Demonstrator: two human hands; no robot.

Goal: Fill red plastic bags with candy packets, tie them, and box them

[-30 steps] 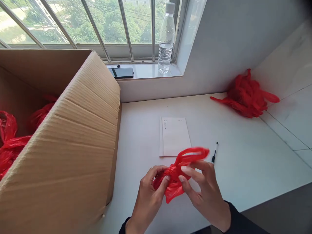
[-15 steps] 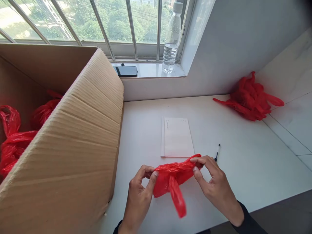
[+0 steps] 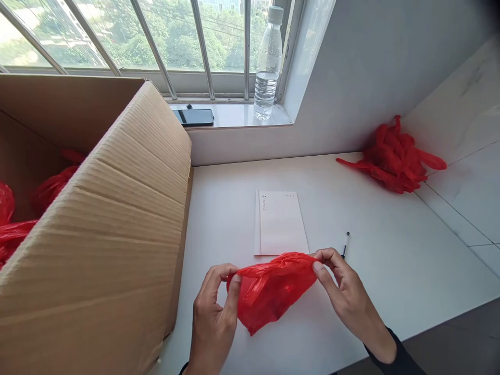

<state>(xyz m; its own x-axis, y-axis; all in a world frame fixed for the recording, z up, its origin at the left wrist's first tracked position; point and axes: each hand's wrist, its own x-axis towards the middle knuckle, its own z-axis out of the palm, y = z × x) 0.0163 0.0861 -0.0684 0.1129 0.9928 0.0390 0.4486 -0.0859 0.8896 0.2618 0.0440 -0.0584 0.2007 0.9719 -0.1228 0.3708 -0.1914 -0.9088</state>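
Observation:
A red plastic bag hangs stretched between both my hands above the white table. My left hand pinches its left end with thumb and fingers. My right hand pinches its right end near the pen. The bag's body sags below the stretched top edge.
A large open cardboard box on the left holds several red bags. A white notepad lies mid-table, a heap of red bags sits at the far right. A water bottle and phone rest on the windowsill.
The knotted bundle of a second ago has been pulled apart sideways. My hands have moved apart and the bag now spreads wide between them, its dangling loop gone.

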